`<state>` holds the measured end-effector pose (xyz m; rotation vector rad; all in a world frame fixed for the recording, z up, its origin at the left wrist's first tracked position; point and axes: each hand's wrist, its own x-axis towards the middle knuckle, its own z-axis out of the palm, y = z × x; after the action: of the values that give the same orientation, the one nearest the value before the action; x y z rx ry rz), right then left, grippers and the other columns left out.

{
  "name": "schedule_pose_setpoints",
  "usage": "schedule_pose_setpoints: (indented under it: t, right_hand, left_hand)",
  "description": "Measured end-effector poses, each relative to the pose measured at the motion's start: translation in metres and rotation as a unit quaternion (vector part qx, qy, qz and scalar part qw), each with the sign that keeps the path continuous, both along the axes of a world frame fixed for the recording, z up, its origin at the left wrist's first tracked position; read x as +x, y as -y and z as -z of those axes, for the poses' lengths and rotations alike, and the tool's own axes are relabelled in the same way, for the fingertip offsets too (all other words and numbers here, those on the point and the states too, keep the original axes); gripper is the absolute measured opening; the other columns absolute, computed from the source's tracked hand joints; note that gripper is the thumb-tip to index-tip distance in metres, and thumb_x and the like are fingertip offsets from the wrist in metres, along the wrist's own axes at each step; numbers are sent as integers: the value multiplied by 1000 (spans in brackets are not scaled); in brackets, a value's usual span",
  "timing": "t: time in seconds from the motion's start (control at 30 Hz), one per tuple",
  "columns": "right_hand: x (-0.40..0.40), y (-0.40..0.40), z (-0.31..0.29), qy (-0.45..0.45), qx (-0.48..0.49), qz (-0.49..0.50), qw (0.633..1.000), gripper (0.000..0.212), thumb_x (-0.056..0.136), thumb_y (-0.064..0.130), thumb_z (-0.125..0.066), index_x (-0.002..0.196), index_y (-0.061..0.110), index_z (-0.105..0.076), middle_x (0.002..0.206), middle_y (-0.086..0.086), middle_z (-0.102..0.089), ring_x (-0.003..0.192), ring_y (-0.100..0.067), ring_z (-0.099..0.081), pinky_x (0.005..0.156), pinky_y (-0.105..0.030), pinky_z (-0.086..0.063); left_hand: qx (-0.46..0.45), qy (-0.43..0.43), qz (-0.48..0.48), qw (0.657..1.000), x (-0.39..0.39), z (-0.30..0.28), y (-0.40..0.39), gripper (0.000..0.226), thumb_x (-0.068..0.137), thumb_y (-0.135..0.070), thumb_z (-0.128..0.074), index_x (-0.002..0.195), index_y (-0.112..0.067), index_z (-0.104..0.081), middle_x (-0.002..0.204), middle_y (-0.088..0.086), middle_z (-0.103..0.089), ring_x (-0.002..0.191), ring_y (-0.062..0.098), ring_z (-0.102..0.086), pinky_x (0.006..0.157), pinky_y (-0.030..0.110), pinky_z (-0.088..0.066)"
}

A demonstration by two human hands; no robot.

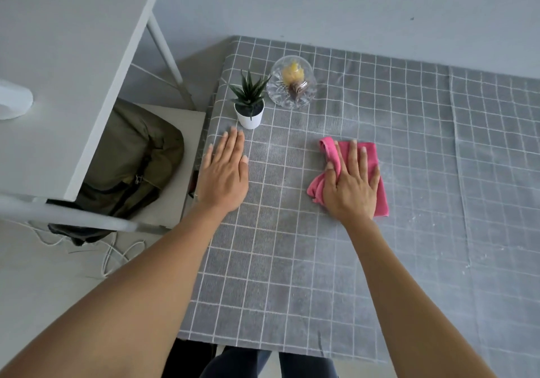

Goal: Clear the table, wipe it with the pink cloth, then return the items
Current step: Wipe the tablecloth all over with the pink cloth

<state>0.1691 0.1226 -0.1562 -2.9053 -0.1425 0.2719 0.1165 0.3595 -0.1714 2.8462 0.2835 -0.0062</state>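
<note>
Right hand (352, 184) lies flat, palm down, fingers spread, pressed on top of the pink cloth (377, 173). Not a closed grasp: the cloth is pinned under the open palm, its bunched edge sticking out past the thumb side, a flatter part showing beyond the little finger. Cloth sits mid-table on the grey checked tablecloth (292, 260).

Left hand (223, 170) also open and flat, palm down near the table's left edge, holding nothing, well apart from the cloth.

Small potted plant (249, 106) in a white pot stands just beyond the left fingertips. Clear glass bowl (293, 82) with something yellow inside stands just beside the plant, toward the wall. Both are on the table.
</note>
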Motion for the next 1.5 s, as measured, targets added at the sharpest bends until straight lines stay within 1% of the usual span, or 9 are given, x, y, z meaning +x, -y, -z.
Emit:
schedule_pose_setpoints:
  t: [0.27,0.5,0.63,0.73,0.97,1.03,1.13,1.3,1.5]
  right_hand:
    - [41,-15,-3,-11,20,123,992,55,98,48,-10,151,35,-1,160,4,11,146,-17,15,116,-50,12]
    - [-1,-104,-7,-8,40,-108,993,53,99,48,-5,150,36,6,157,5,17,144,-19,20,116,-51,12]
    - [2,-95,-4,-7,45,-131,990,52,100,44,-8,149,32,6,160,6,9,145,-15,15,117,-47,9]
    - [29,-63,-1,0,13,-74,997,53,99,48,-3,146,29,12,159,5,12,145,-15,15,118,-48,7]
    - [48,-41,-5,-11,29,73,997,55,99,44,-11,151,31,-1,160,6,8,146,-15,11,117,-49,9]
    - [39,-56,-4,-11,23,47,999,55,99,46,-10,151,31,1,160,5,10,146,-17,12,117,-51,8]
    - [13,-83,-4,0,20,-71,997,53,99,49,-5,148,34,9,159,4,13,145,-19,15,116,-52,10]
    - [4,-83,-2,11,26,-170,985,53,100,45,-11,152,32,-5,160,9,4,146,-13,11,118,-46,10]
    - [39,-55,-1,0,13,10,1000,54,100,44,-10,151,30,-4,160,7,6,147,-14,9,118,-46,9]
  left_hand:
    - [8,10,-15,1000,-1,1,2,56,98,-34,-3,151,-17,3,159,0,6,146,12,7,120,36,1]
    - [12,11,-10,1000,-1,0,2,58,98,-34,-7,152,-13,-6,160,1,-1,147,13,2,120,38,-3]
    - [7,10,-13,1000,-1,-1,2,57,98,-33,-9,152,-15,-5,160,0,-1,147,12,1,120,37,-3]
    - [5,6,-14,1000,-1,-1,1,57,98,-33,-7,152,-16,-1,160,-1,2,147,11,4,120,36,-1]
    - [3,12,-19,1000,0,2,2,56,99,-32,-7,152,-16,0,160,0,3,147,12,5,120,37,-1]
    - [1,17,-23,1000,0,2,3,56,98,-31,-9,152,-16,-2,160,0,2,147,12,4,120,36,-1]
    - [-8,22,-26,999,0,1,3,57,98,-30,-11,152,-15,-5,160,0,-1,147,12,2,120,36,-1]
    - [-9,30,-18,999,0,0,3,56,99,-30,-14,152,-13,-11,160,2,-7,147,13,-3,120,38,-4]
    - [-3,20,-17,1000,-1,1,1,55,99,-30,-10,152,-15,-4,160,1,0,147,13,3,120,38,-2]
